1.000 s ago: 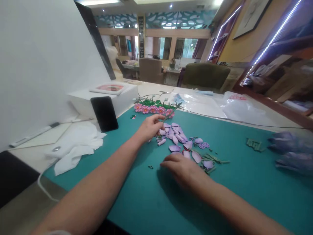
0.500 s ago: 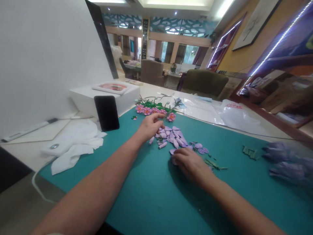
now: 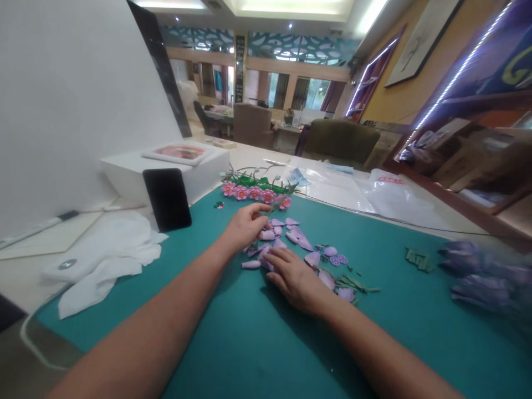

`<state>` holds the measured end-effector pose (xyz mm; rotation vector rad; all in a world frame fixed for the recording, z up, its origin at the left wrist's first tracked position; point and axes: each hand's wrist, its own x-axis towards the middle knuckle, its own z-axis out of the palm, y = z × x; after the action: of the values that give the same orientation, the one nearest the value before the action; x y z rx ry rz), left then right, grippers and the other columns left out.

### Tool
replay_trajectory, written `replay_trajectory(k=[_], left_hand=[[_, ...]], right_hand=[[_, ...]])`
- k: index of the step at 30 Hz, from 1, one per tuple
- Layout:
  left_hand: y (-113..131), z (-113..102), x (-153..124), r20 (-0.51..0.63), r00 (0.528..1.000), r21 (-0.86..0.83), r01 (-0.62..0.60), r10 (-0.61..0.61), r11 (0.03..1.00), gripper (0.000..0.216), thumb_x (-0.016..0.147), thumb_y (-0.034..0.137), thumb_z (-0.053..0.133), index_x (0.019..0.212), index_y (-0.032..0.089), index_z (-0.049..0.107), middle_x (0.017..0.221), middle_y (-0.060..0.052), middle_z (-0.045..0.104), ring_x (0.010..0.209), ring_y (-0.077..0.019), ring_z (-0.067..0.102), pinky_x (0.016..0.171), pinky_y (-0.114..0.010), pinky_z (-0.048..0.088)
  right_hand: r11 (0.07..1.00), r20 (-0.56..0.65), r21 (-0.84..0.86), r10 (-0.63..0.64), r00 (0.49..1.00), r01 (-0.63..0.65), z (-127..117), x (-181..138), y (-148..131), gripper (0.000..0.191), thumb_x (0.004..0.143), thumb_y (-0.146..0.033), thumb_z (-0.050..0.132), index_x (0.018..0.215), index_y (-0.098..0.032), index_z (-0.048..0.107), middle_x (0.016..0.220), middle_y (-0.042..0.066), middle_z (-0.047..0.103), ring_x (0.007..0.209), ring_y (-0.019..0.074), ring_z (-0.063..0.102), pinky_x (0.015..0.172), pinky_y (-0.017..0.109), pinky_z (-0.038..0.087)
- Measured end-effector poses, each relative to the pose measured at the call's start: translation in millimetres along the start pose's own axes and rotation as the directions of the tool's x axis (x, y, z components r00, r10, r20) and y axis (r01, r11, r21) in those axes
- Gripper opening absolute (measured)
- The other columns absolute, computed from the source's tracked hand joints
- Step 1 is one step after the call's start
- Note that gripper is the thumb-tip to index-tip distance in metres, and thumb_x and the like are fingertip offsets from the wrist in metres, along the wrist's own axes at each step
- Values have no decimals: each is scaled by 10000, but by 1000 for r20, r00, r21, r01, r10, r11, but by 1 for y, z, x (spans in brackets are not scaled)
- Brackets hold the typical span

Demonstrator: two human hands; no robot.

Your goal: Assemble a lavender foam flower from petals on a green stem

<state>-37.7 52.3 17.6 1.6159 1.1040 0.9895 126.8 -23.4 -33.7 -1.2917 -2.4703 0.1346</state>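
On a green tabletop, the left hand pinches a lilac petal; the right hand rests flat, fingers spread, on loose petals.

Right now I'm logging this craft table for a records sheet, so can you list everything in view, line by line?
Mat: one, teal, covers the table's near part.
Petal pieces: a scattered pile, lilac, mid-mat by both hands.
Flower sprig: one, pink blooms with green leaves, at the mat's far edge.
Stem bits: several, dark green, right of the petals.
Phone: one, black, leaning on the white box.
Cloth: one, white, crumpled left of the mat.
Plastic bags: clear, beyond the mat.
Purple heap: blurred, at the right edge.
Left hand: fingertips among the petals.
Right hand: flat on the petals.
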Motion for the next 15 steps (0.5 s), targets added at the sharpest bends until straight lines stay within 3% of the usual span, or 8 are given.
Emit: replay_trajectory(k=[4, 7, 10, 15], left_hand=[[-1, -4, 1, 3, 1000, 112, 13, -14, 994, 420, 769, 204, 501, 1177, 128, 564, 777, -29, 667, 473, -81, 511, 490, -205, 430], [-1, -11, 3, -55, 998, 255, 29, -16, 966, 412, 765, 223, 485, 1156, 143, 588, 774, -31, 682, 515, -107, 536, 536, -225, 435], [-4, -18, 6, -104, 995, 455, 44, 4, 889, 363, 772, 241, 470, 1090, 168, 628, 743, -30, 684, 617, -151, 575, 588, -244, 418], [-14, -24, 12, -80, 996, 712, 80, -33, 698, 258, 796, 285, 451, 900, 194, 669, 830, -64, 689, 769, -217, 595, 604, -274, 357]], right_hand=[[990, -93, 1, 141, 986, -141, -22, -12, 34, 382, 905, -178, 387, 1221, -125, 595, 1253, 155, 601, 1156, 258, 540, 986, 406, 434], [930, -81, -109, 343, 936, -350, -35, -26, 69, 379, 869, -138, 382, 1122, -181, 660, 1116, 117, 662, 1008, 250, 588, 871, 393, 468], [916, -53, -192, 348, 936, -352, -34, -39, 84, 381, 871, -135, 373, 1094, -185, 678, 1067, 116, 668, 930, 236, 586, 837, 361, 452], [942, 5, -183, 285, 958, -280, -24, -42, 63, 377, 854, -117, 383, 1062, -203, 686, 1019, 107, 664, 911, 233, 572, 790, 331, 445]])
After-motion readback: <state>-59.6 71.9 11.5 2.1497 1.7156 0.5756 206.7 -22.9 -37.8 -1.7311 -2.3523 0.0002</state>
